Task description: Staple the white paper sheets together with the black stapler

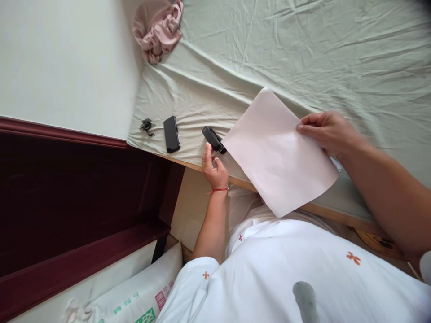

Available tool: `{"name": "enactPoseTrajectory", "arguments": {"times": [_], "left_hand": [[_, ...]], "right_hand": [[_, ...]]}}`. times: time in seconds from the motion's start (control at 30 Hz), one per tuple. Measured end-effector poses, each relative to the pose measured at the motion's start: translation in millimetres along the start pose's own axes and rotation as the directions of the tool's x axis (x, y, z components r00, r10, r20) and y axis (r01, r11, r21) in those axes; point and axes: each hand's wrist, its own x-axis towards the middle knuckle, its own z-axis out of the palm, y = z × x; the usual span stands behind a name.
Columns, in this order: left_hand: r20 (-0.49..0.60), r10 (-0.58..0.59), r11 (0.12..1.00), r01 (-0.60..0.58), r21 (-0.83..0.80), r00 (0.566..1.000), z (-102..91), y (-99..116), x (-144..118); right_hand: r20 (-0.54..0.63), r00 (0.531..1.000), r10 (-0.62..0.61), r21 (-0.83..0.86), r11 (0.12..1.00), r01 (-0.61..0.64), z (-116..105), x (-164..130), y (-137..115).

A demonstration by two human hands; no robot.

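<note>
My right hand (325,132) pinches the right edge of a blank white sheet of paper (279,152) between thumb and fingers. The sheet slants over the edge of the cloth-covered surface, its near corner hanging towards my shirt. At its left corner is a black stapler (212,138), one end against or very close to the paper. My left hand (214,171), with a red string on the wrist, has its fingers curled at the stapler's near side and appears to grip it. Some of those fingers are hidden, and whether the paper lies between the stapler's jaws is unclear.
A black phone-like slab (171,134) and a small dark tangled item (147,127) lie left of the stapler on the green cloth (319,54). Crumpled pink fabric (158,31) rests by the wall. A white printed sack (134,291) stands low at left.
</note>
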Motion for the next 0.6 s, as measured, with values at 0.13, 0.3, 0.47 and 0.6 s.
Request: {"name": "enactPoseTrajectory", "arguments": {"times": [0.13, 0.3, 0.47, 0.6], "left_hand": [[-0.143, -0.061, 0.993, 0.045, -0.113, 0.988, -3.1, 16, -13], [0.226, -0.258, 0.773, 0.341, -0.535, 0.939, 6.9, 49, -31], [0.370, -0.325, 0.627, 0.491, -0.605, 0.870, 21.9, 71, -22], [0.300, -0.382, 0.631, 0.484, -0.607, 0.874, 31.3, 72, -14]], "right_hand": [[-0.058, 0.992, 0.116, 0.100, 0.989, -0.110, -1, -11, -11], [-0.090, 0.994, 0.056, 0.152, 0.987, -0.042, -1, -13, -11], [-0.063, 0.997, 0.047, 0.114, 0.993, -0.039, 0, -13, -11], [-0.038, 0.999, 0.037, 0.077, 0.996, -0.034, -3, -13, -14]]}}
